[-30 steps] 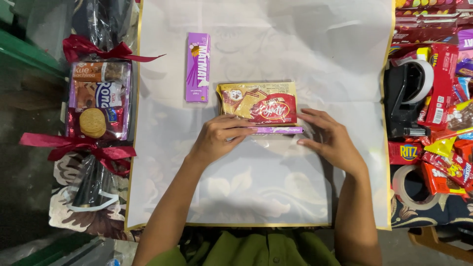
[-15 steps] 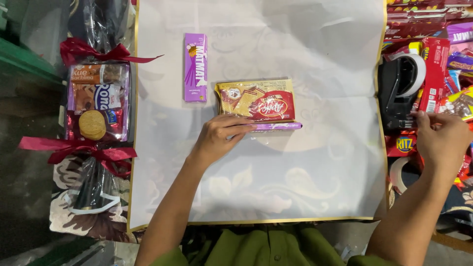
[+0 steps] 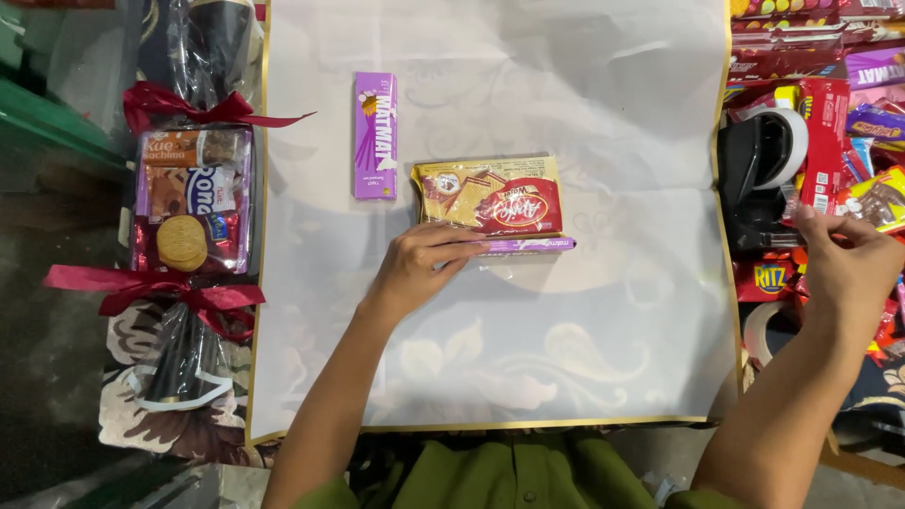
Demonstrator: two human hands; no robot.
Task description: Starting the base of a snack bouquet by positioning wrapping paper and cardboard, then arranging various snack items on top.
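I am pressing my left hand [image 3: 419,269] — fingers flat and together — against the near edge of a rectangular gold-and-red wafer packet [image 3: 488,194], stacked on a slim purple bar [image 3: 528,245] mid-sheet on the white translucent wrapping sheet [image 3: 584,358]. My right hand [image 3: 844,264] is pinching something small — unclear what — beside the black tape dispenser [image 3: 759,174].

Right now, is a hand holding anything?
Left hand presses on the wafer packet's lower edge, not gripping it. Right hand reaches the snack pile; any hold cannot be told.
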